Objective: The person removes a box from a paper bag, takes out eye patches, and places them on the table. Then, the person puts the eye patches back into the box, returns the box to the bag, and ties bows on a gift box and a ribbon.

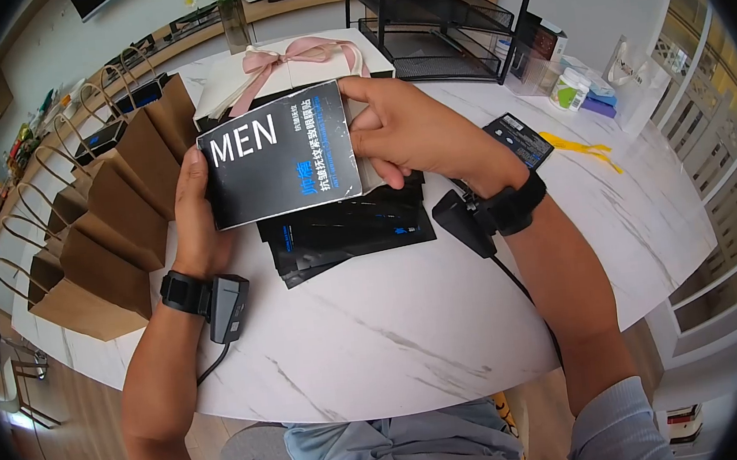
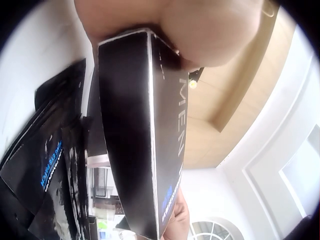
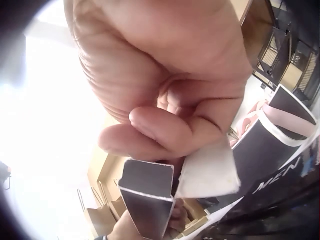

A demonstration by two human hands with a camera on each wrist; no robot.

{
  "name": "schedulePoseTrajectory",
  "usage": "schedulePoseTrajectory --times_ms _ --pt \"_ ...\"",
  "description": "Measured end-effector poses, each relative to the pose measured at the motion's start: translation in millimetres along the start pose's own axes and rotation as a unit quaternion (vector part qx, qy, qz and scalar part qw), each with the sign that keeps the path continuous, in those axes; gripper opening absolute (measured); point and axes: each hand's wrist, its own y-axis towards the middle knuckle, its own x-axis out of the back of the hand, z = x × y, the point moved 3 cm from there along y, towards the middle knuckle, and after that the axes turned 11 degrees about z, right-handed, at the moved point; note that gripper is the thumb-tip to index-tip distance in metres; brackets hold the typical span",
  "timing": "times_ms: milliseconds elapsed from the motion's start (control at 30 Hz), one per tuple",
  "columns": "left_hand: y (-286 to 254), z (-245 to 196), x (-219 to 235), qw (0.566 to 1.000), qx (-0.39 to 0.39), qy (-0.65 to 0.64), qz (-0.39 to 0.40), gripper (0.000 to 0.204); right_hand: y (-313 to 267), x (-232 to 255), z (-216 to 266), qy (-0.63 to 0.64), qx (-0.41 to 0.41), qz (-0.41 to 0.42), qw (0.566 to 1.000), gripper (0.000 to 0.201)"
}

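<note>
There's your black box (image 1: 249, 188) at eleven o'clock, left hand (image 1: 196, 213) gripping it, right hand (image 1: 416, 128) curled at its three-o'clock end, hold unclear, so brace left and treat the white flap (image 3: 210, 172) gently

Likely home room: marble-patterned table (image 1: 377, 318), flower vase (image 1: 234, 25), wooden shelf (image 1: 298, 6), wood-look floor (image 1: 91, 434), mesh organizer (image 1: 439, 65).

The left forearm (image 1: 158, 365) rises forward and the right forearm (image 1: 570, 277) slants inward; the left hand (image 1: 193, 207) grips with its thumb (image 1: 193, 171) pointing up, while the right hand (image 1: 412, 128), held slightly higher, points left, its fingers (image 3: 160, 131) bent inward
</note>
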Motion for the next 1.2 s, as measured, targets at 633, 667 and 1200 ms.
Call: schedulePoseTrajectory --times_ms 633,667,1200 --pt "0.6 4.0 7.1 0.997 0.038 -0.06 -0.029 0.049 9.4 -0.2 -13.0 -0.005 0.041 -0.058 0.997 0.033" --pt "0.7 5.3 8.1 0.997 0.043 -0.062 -0.021 0.049 9.2 1.6 -13.2 -0.003 0.039 -0.057 0.998 0.033" --pt "1.5 -2.6 10.4 0.995 0.019 -0.059 -0.074 0.047 -7.8 57.5 -52.0 -0.24 -0.027 -0.122 0.963 0.029"
